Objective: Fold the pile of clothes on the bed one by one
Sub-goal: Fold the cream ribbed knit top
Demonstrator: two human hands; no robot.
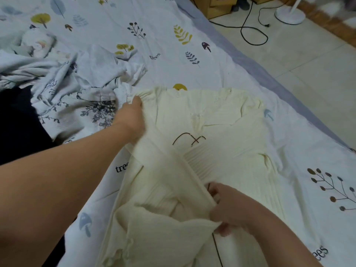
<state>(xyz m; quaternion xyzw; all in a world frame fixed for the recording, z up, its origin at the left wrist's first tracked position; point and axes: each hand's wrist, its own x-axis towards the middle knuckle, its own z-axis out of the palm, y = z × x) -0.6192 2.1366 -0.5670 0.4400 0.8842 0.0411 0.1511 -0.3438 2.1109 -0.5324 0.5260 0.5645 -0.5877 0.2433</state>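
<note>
At centre frame, a cream ribbed knit garment point(212, 120) lies on the leaf-printed white bedsheet point(163, 20), its upper-left edge grasped by the left hand point(133, 116), a lower fold pinched by the right hand point(227, 209).

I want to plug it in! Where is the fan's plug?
In the head view, the black plug lies on the tiled floor at the upper right, beyond the bed, just left of the white fan base.

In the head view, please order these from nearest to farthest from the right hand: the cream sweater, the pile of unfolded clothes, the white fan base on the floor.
1. cream sweater: gripped by the right hand.
2. pile of unfolded clothes: far left on the bed.
3. white fan base: on the floor, top right.
</note>
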